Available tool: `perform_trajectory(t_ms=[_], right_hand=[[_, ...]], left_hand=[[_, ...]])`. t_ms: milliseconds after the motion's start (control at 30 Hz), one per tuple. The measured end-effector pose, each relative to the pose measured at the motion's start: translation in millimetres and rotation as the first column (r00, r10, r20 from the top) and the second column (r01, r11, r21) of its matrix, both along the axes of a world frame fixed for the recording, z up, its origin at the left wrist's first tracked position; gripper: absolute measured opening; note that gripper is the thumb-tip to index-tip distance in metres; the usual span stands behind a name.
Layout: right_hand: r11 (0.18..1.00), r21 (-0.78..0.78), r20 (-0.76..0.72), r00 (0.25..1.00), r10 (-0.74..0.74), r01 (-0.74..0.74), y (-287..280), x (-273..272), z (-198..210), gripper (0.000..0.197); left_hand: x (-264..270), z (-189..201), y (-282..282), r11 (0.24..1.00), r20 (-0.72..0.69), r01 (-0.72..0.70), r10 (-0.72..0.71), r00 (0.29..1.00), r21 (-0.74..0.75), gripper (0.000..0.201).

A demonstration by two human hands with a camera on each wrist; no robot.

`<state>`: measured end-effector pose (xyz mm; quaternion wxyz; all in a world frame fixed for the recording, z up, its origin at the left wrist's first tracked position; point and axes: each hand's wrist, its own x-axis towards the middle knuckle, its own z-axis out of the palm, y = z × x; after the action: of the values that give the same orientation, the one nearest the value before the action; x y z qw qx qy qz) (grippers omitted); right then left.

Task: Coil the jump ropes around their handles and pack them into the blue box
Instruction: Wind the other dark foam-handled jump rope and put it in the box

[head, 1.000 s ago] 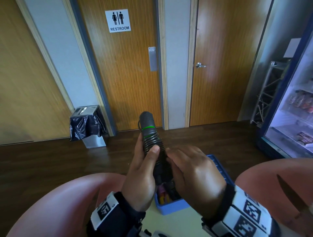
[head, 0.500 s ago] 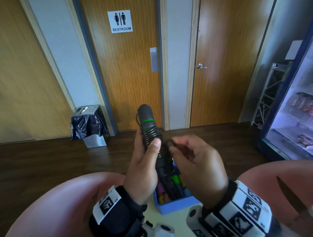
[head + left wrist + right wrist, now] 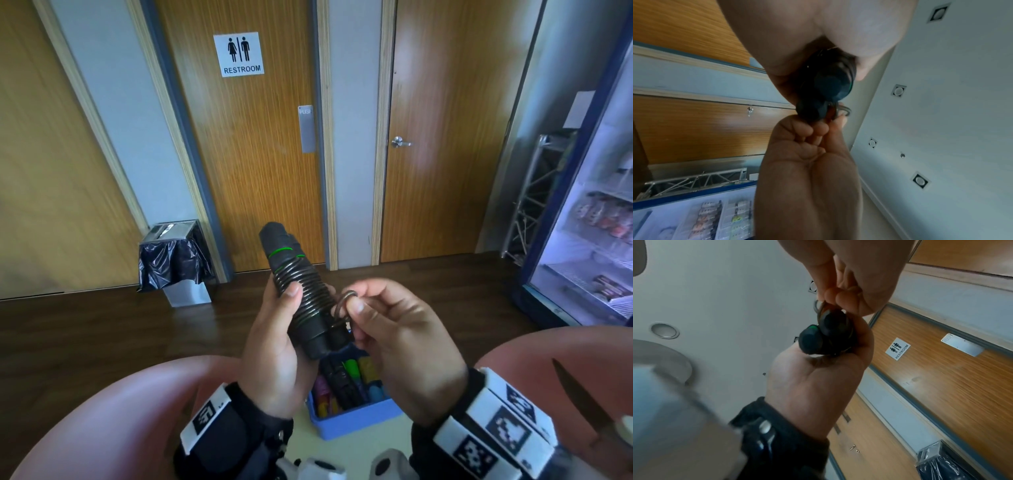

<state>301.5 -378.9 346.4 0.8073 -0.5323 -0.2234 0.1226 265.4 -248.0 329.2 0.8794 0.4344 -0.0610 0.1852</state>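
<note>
Your blue box (image 3: pixel 356 419) at the tabletop's (image 3: pixel 359 448) far edge holds coiled colourful ropes. Your left hand (image 3: pixel 274 346) grips the black jump rope handles (image 3: pixel 301 294) above it, tilted up-left; your right hand (image 3: pixel 394 329) pinches the rope's end loop (image 3: pixel 344 301)

Handles held above the box, doors behind

The left hand (image 3: pixel 274 346) holds the handles (image 3: pixel 301 294) left of the right hand (image 3: pixel 394 329); the box (image 3: pixel 356 421) lies below them, the bin (image 3: pixel 174 260) far left by the door (image 3: pixel 246 164).
</note>
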Motion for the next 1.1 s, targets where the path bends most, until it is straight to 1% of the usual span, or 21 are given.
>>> perform_trajectory(t_ms=[33, 100, 133, 233, 300, 367, 433, 500, 567, 633, 700, 800, 833, 900, 967, 1000, 1100], right_hand=[[1.0, -0.013, -0.016, 1.0, -0.013, 0.013, -1, 1, 1, 0.024], [0.999, -0.049, -0.068, 0.997, -0.026, 0.023, -3, 2, 4, 0.015], [0.997, -0.078, -0.084, 0.996, -0.03, 0.024, -4, 3, 6, 0.014], [0.984, -0.174, -0.078, 0.995, -0.054, 0.04, -8, 1, 11, 0.018], [0.967, -0.239, -0.018, 0.995, -0.094, 0.087, -12, -1, 16, 0.017], [0.932, -0.317, 0.113, 0.982, -0.149, 0.178, -14, -4, 19, 0.015], [0.894, -0.358, 0.218, 0.955, -0.199, 0.268, -15, -7, 20, 0.015], [0.877, -0.358, 0.256, 0.937, -0.238, 0.321, -15, -10, 19, 0.014], [0.868, -0.361, 0.283, 0.927, -0.247, 0.341, -15, -13, 18, 0.011], [0.877, -0.373, 0.312, 0.931, -0.188, 0.303, -16, -19, 18, 0.009], [0.902, -0.333, 0.303, 0.937, -0.175, 0.276, -15, -23, 17, 0.012], [0.923, -0.249, 0.235, 0.943, -0.235, 0.292, -11, -25, 14, 0.008], [0.914, -0.244, 0.251, 0.931, -0.264, 0.325, -9, -25, 12, 0.01], [0.869, -0.279, 0.33, 0.891, -0.312, 0.408, -7, -23, 5, 0.015], [0.828, -0.339, 0.404, 0.864, -0.301, 0.447, -7, -20, 1, 0.016], [0.81, -0.368, 0.431, 0.856, -0.287, 0.457, -8, -18, -2, 0.017], [0.782, -0.379, 0.487, 0.825, -0.287, 0.495, -9, -15, -8, 0.017]], left_hand=[[-1, 0, -2, 1.0, 0.002, -0.003, 0.003, 1.0, 0.017, 0.042], [-3, -2, -6, 0.996, 0.008, -0.049, 0.049, 0.999, 0.076, 0.057], [-4, -3, -6, 0.989, 0.012, -0.083, 0.083, 0.997, 0.122, 0.063], [-7, -7, -3, 0.955, 0.01, -0.144, 0.147, 0.989, 0.258, 0.068], [-9, -9, -2, 0.923, 0.008, -0.179, 0.187, 0.982, 0.341, 0.075], [-11, -9, -4, 0.893, 0.021, -0.205, 0.214, 0.977, 0.4, 0.081], [-11, -9, -7, 0.871, 0.046, -0.225, 0.228, 0.973, 0.437, 0.08], [-12, -9, -9, 0.861, 0.065, -0.243, 0.24, 0.969, 0.446, 0.074], [-13, -7, -11, 0.845, 0.068, -0.273, 0.274, 0.959, 0.459, 0.072], [-12, -7, -13, 0.826, 0.095, -0.305, 0.297, 0.95, 0.474, 0.075], [-12, -5, -13, 0.831, 0.11, -0.303, 0.285, 0.952, 0.466, 0.078], [-14, -2, -18, 0.781, 0.139, -0.322, 0.295, 0.945, 0.534, 0.081], [-14, -1, -20, 0.771, 0.151, -0.326, 0.293, 0.944, 0.546, 0.082], [-15, 0, -23, 0.742, 0.198, -0.34, 0.277, 0.94, 0.577, 0.083], [-14, 1, -23, 0.709, 0.242, -0.346, 0.248, 0.938, 0.614, 0.08], [-14, 0, -22, 0.716, 0.231, -0.319, 0.223, 0.947, 0.62, 0.08], [-12, -1, -16, 0.788, 0.145, -0.203, 0.145, 0.979, 0.582, 0.085]])
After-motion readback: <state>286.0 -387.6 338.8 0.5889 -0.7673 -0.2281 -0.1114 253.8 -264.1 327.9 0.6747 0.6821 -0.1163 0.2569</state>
